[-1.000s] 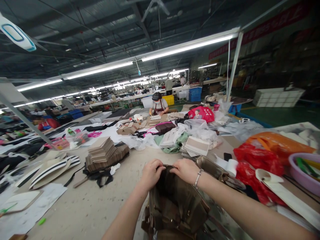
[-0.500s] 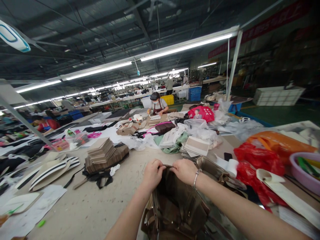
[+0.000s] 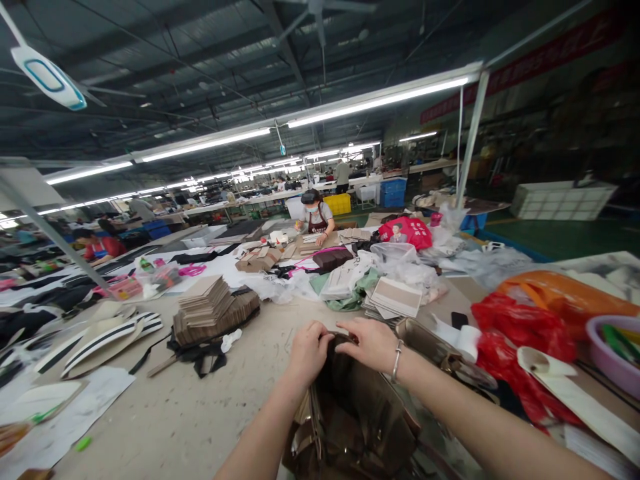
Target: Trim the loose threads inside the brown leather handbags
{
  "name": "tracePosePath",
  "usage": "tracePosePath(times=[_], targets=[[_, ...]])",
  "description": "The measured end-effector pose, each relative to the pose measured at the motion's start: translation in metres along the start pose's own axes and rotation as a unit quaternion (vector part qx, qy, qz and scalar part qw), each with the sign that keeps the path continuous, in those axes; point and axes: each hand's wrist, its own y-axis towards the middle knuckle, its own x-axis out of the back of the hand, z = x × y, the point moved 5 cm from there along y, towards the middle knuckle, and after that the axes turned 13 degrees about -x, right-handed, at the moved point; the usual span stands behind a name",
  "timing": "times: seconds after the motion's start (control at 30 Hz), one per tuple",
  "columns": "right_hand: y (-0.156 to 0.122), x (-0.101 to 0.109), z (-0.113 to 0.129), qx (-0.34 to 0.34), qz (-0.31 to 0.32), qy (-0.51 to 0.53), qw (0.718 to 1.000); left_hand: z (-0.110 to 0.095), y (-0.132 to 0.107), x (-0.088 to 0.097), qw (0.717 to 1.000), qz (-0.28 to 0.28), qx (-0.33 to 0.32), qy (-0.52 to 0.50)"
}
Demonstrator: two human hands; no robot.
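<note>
A brown bag (image 3: 370,407) stands before me at the lower middle, its dark mouth facing up and its sides creased and shiny. At the far end of its rim, my left hand (image 3: 311,350) is closed in a pinch on the edge. Beside it, my right hand (image 3: 369,343), with a bracelet (image 3: 397,360) on its wrist, lies over the rim. Its index finger and thumb are apart and nothing shows between them. The hand covers part of the rim, and I cannot see the bag's bottom.
Stacked brown pieces (image 3: 207,307) lie left of the bag, with a striped hat (image 3: 110,343) farther left. On the right are another brown bag (image 3: 425,340), a red plastic bag (image 3: 530,327) and a purple basin (image 3: 617,353). Across the table sits a co-worker (image 3: 317,217).
My right thumb and index finger have parted from their pinch on the rim. My left hand stays at the edge. The whole view has shifted slightly.
</note>
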Motion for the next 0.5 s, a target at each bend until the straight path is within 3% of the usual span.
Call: tracePosePath(times=[0.17,0.5], targets=[[0.009,0.001,0.006,0.051,-0.042,0.019,0.998,0.0,-0.001,-0.002,1.0,-0.008,-0.004,0.005],[0.007,-0.004,0.025,0.161,-0.094,-0.086,0.979,0.0,0.001,-0.003,1.0,-0.006,0.005,0.004]])
